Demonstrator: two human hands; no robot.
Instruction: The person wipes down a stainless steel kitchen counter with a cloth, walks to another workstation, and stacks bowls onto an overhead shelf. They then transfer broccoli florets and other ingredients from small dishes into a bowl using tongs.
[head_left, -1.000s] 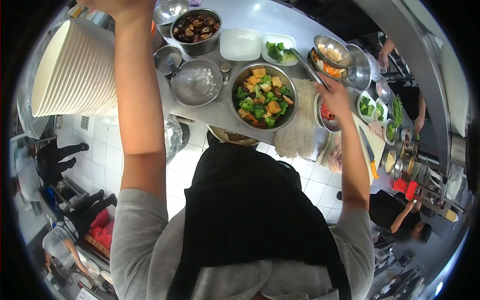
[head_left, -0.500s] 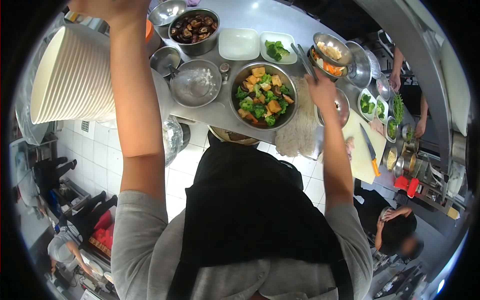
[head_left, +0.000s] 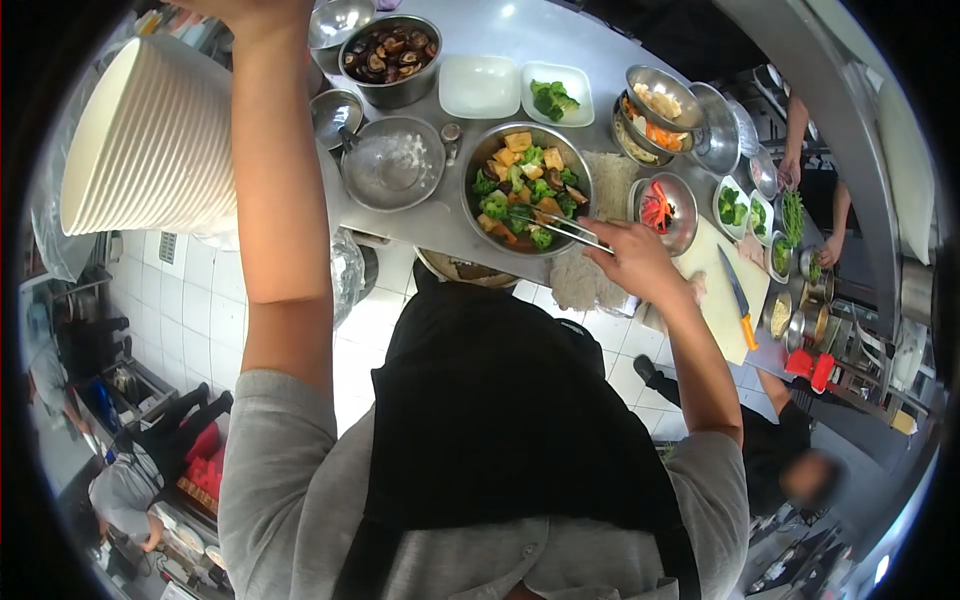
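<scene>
My right hand (head_left: 635, 257) grips a pair of metal tongs (head_left: 570, 231), whose tips reach into a steel bowl (head_left: 468, 215). Broccoli (head_left: 494, 204), browned tofu pieces (head_left: 518, 141) and mushroom slices fill that bowl. My left arm stretches up past the stack of white bowls (head_left: 150, 140), and my left hand (head_left: 262, 8) is cut off by the top edge, so its fingers are hidden. Beyond the bowl, a white dish with broccoli (head_left: 552, 100) stands beside a plain white dish (head_left: 480, 87). Right of the tongs sits a steel bowl with red pepper strips (head_left: 657, 206).
A pot of mushrooms (head_left: 390, 60) and a floury steel plate (head_left: 393, 165) stand left. Cloth (head_left: 590, 284) drapes over the counter edge. An orange-handled knife (head_left: 738, 298) lies on a cutting board (head_left: 715, 330). Another person's hands (head_left: 830, 250) are at far right.
My right hand has come down and toward me, bringing the tong tips from near the far white dish into the bowl. The red pepper strips are now uncovered. My left arm has shifted slightly right.
</scene>
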